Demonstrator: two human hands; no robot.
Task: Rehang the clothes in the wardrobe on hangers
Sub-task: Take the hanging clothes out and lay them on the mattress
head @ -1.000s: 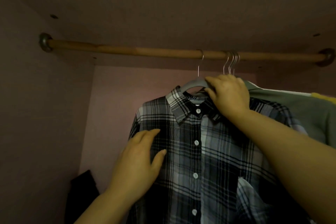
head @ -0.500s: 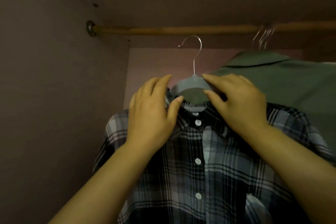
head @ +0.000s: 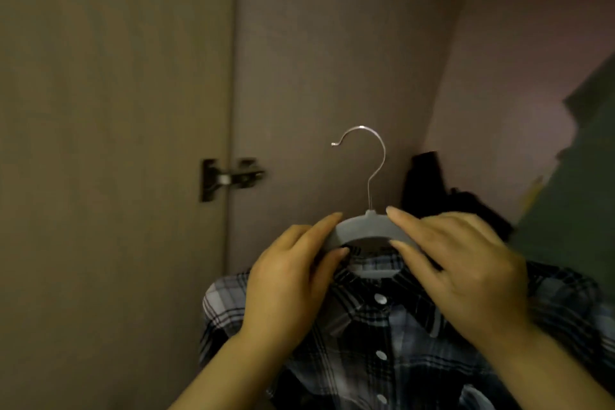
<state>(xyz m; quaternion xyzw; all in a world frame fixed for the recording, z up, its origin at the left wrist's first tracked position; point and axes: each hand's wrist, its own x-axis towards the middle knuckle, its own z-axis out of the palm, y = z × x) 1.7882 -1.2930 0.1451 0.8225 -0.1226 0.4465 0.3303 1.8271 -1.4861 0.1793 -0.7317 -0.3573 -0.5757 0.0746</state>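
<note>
A dark blue-and-white plaid shirt (head: 392, 336) with white buttons hangs on a grey hanger (head: 366, 226) whose metal hook (head: 369, 156) points up free in the air. My left hand (head: 289, 283) grips the hanger's left shoulder together with the collar. On the other side my right hand (head: 466, 270) holds the right shoulder of the hanger, fingers curled over it. The wardrobe rod is out of view.
The wardrobe's side wall and the open door with a metal hinge (head: 229, 178) fill the left. A black garment (head: 429, 183) lies at the back behind the hanger. A green garment (head: 579, 176) hangs at the right edge.
The shirt on its hanger has come off the rod and moved down and out of the wardrobe. My left hand went from the shirt front to the hanger. The view dropped below the rod.
</note>
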